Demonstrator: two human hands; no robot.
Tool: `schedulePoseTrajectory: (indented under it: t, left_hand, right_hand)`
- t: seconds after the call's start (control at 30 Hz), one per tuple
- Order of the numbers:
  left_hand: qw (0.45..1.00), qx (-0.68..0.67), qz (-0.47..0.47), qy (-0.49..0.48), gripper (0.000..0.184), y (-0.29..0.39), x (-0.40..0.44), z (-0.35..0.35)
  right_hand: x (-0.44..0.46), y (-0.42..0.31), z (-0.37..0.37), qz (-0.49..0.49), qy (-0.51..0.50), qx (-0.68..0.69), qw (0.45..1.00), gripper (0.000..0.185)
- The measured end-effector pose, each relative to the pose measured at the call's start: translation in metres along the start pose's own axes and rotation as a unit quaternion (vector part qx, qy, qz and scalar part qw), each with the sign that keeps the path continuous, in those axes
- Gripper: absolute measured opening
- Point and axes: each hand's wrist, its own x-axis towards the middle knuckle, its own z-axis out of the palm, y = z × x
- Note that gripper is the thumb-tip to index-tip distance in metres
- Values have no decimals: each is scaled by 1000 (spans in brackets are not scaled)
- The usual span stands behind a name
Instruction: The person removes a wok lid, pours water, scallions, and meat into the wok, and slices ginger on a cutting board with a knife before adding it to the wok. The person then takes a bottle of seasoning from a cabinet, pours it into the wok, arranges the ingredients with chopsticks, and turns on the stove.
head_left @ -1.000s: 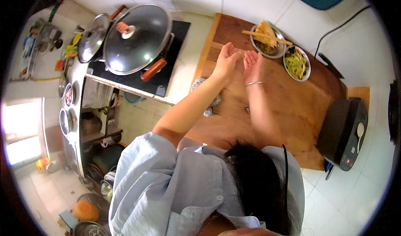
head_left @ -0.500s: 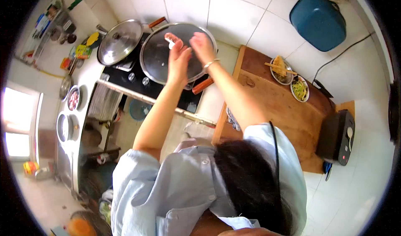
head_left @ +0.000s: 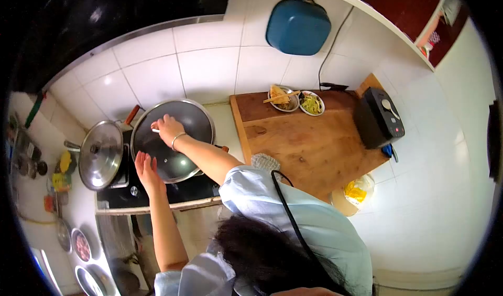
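A large dark glass lid [head_left: 191, 125] with a metal rim covers a wide pan on the stove. Over its middle, my right hand [head_left: 170, 130], with a bracelet at the wrist, has its fingers curled round the lid's knob; only a pale bit of the knob shows. My left hand [head_left: 149, 174] is raised at the lid's near left edge, fingers apart and holding nothing. A wooden pan handle [head_left: 133, 114] sticks out at the far left. Whether the lid is lifted off the pan cannot be made out.
Left of the pan stands another pan with a shiny metal lid [head_left: 100, 157]. On the wooden counter [head_left: 309, 149] at right are a bowl of food with chopsticks [head_left: 283, 98], a bowl of greens [head_left: 312, 104] and a black appliance [head_left: 378, 119]. A bowl of meat pieces [head_left: 81, 246] sits lower left.
The view has swung to the right. My right hand has gone from hovering over the lid to its knob. My left hand has moved from near the knob to the lid's near left edge.
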Motion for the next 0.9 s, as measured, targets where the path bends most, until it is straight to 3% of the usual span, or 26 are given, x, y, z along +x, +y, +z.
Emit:
schedulePoseTrajectory:
  t: [0.07, 0.1, 0.17, 0.3, 0.53, 0.57, 0.7, 0.73, 0.77, 0.8, 0.83, 0.87, 0.9]
  left_hand:
    - [1000, -2, 12, -21, 43, -6, 3, 3]
    - [999, 32, 7, 24, 43, 4, -3, -1]
    - [999, 18, 19, 24, 42, -6, 7, -15]
    - [991, 46, 121, -16, 41, 18, -6, 11]
    - [956, 38, 291, 7, 33, 63, -68, 86]
    - [957, 82, 280, 11, 35, 54, -69, 87]
    - [995, 49, 63, -65, 45, -16, -96, 123]
    - [997, 26, 8, -75, 46, -49, -98, 128]
    - [992, -14, -58, -112, 37, -81, -100, 132]
    - [980, -50, -128, -144, 28, -113, -103, 136]
    - [962, -79, -197, -171, 20, -144, -105, 139]
    - [948, -92, -211, -220, 25, -154, -123, 155]
    - [931, -118, -265, -221, 32, -146, -145, 167]
  right_hand:
    - [-1, 7, -8, 3, 5, -3, 1000, 17]
    - [5, 2, -1, 5, 8, 1, 1000, 17]
    - [5, 1, -14, -28, 26, 24, 999, 19]
    - [10, -9, -65, 24, 33, 57, 998, 24]
    - [-1, 46, -159, 38, 203, 233, 950, 26]
    - [-12, 57, -170, 47, 223, 281, 932, 26]
    - [-55, 120, -209, 188, 227, 427, 855, 24]
    - [-65, 151, -214, 228, 123, 482, 837, 22]
    - [-95, 149, -241, 256, 116, 590, 757, 20]
    - [-103, 183, -222, 197, 163, 686, 681, 23]
    - [-124, 195, -226, 230, 149, 732, 623, 23]
    - [-158, 181, -265, 171, 89, 738, 646, 17]
    - [-176, 196, -268, 141, 118, 771, 610, 17]
